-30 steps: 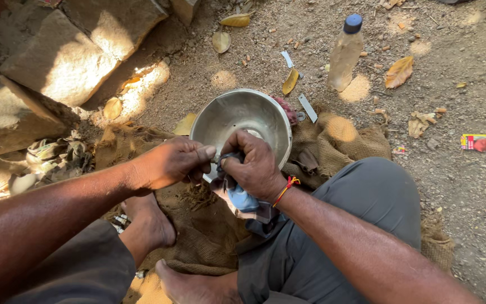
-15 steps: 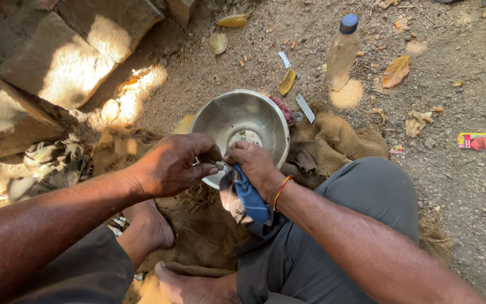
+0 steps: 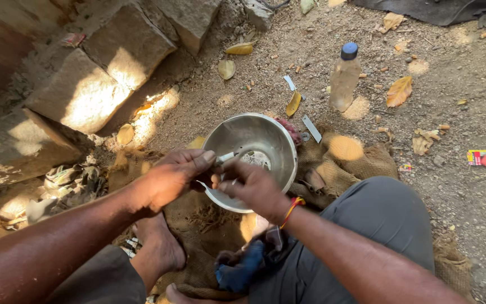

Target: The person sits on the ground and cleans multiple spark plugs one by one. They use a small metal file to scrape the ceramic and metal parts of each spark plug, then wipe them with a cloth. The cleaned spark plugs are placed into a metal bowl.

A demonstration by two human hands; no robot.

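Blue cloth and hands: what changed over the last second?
The right hand let go of the blue cloth, which now lies lower on the lap. Both hands meet at a small pale object over the steel bowl. Left hand, bowl and bottle stayed.

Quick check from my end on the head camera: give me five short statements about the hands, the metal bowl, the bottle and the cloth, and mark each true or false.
1. Both hands, left and right, meet over the near rim of the steel bowl. True.
2. The plastic bottle lies on its side. False: it stands upright on the dirt beyond the bowl.
3. The right hand grips the blue cloth. False: the cloth lies on the lap, below the wrist.
4. The left hand pinches a small pale piece. True.
5. The bowl rests on burlap sacking. True.
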